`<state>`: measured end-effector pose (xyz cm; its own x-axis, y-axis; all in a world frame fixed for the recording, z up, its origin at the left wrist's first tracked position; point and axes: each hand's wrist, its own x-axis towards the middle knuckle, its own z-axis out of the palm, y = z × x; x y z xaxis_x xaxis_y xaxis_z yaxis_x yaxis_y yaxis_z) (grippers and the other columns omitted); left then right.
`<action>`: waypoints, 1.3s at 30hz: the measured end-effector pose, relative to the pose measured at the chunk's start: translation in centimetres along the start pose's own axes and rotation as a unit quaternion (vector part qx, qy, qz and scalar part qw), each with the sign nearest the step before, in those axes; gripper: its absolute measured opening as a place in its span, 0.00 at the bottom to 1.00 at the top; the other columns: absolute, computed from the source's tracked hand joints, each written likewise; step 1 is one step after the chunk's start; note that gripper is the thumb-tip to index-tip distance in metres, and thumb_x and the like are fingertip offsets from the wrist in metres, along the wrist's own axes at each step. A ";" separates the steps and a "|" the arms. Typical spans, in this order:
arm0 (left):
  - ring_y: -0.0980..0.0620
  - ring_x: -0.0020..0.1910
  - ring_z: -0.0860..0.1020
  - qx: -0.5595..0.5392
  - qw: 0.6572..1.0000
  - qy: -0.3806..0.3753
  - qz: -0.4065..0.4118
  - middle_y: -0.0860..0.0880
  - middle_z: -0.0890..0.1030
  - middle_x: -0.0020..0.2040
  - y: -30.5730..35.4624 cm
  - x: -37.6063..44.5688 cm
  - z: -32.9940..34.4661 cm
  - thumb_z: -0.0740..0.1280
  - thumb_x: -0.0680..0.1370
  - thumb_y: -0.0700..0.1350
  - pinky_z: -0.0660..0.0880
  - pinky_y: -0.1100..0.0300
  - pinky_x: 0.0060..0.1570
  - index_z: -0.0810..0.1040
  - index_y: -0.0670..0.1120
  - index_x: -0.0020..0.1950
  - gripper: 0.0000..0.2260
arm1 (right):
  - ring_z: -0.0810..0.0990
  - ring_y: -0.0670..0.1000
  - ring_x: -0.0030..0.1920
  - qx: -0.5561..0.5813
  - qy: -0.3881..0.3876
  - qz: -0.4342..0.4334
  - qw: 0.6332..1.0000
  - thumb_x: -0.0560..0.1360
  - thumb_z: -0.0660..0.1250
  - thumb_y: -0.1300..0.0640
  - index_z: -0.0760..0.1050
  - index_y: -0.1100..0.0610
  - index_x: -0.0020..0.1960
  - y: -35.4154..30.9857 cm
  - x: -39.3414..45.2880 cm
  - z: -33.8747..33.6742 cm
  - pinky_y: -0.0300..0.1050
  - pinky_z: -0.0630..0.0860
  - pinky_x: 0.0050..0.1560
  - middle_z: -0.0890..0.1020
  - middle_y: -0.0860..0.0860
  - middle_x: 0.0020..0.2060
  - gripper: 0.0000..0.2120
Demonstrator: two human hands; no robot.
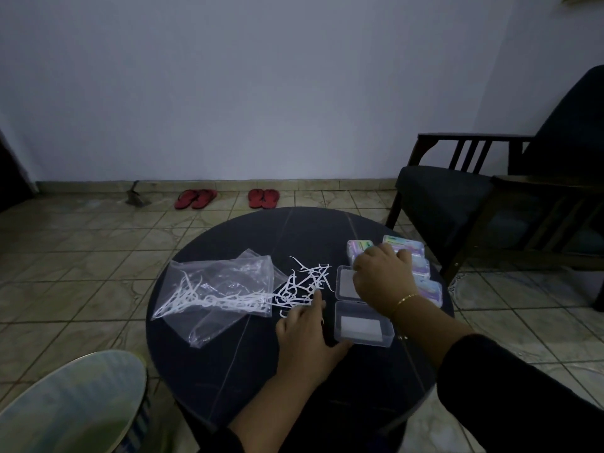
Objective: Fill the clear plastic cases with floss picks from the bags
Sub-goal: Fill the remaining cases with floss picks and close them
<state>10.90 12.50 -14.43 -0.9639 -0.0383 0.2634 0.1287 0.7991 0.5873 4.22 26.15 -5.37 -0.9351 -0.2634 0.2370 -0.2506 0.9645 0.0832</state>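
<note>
On the round dark table (228, 364), two clear plastic bags (215, 289) lie at the left, one with white floss picks inside. Loose floss picks (304, 282) are scattered in the middle. An open clear case (362, 326) lies flat just right of them, its lid (344, 282) on the far side. My left hand (304, 335) rests on the table, its fingers stretched onto the near edge of the loose picks. My right hand (382, 276) hovers over the lid with bent fingers at the closed filled cases (425, 282); its fingertips are hidden.
A dark wooden armchair (490, 197) stands close at the table's right. Two pairs of red sandals (228, 198) sit on the tiled floor by the far wall. A pale rounded object (65, 403) fills the near left corner.
</note>
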 end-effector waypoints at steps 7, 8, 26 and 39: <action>0.55 0.67 0.62 0.083 0.993 0.060 0.056 0.59 0.72 0.64 -2.5 1.0 -1.7 0.62 0.73 0.59 0.51 0.61 0.59 0.60 0.53 0.74 0.30 | 0.64 0.55 0.63 -0.036 -0.039 -0.007 0.999 0.78 0.53 0.43 0.78 0.54 0.56 -3.5 4.3 0.2 0.57 0.59 0.63 0.73 0.52 0.59 0.20; 0.54 0.65 0.66 0.101 0.992 0.055 0.055 0.58 0.75 0.61 -2.7 1.3 -1.7 0.62 0.72 0.61 0.53 0.59 0.59 0.64 0.52 0.71 0.30 | 0.62 0.55 0.65 -0.049 -0.059 -0.008 0.997 0.78 0.53 0.42 0.78 0.54 0.57 -3.9 4.8 0.4 0.58 0.58 0.64 0.72 0.53 0.61 0.22; 0.50 0.60 0.73 0.190 0.972 0.134 0.033 0.54 0.81 0.54 -4.1 2.9 0.2 0.57 0.68 0.64 0.60 0.53 0.58 0.74 0.45 0.66 0.33 | 0.60 0.60 0.67 -0.164 -0.254 -0.019 0.953 0.75 0.62 0.49 0.73 0.54 0.57 -8.1 8.7 2.3 0.66 0.48 0.68 0.74 0.55 0.61 0.14; 0.53 0.61 0.73 0.200 0.968 0.147 0.024 0.57 0.80 0.55 -4.3 3.0 0.4 0.68 0.64 0.66 0.64 0.53 0.58 0.72 0.48 0.67 0.36 | 0.59 0.60 0.70 -0.163 -0.333 -0.077 0.926 0.75 0.63 0.44 0.69 0.54 0.65 -8.9 8.5 1.4 0.65 0.49 0.69 0.70 0.54 0.67 0.22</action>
<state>7.39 9.18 -16.46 -0.8441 -0.1177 0.5231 0.0142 0.9704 0.2413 -1.89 15.37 -5.43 -0.8688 -0.2240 -0.4416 -0.4069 0.8311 0.3791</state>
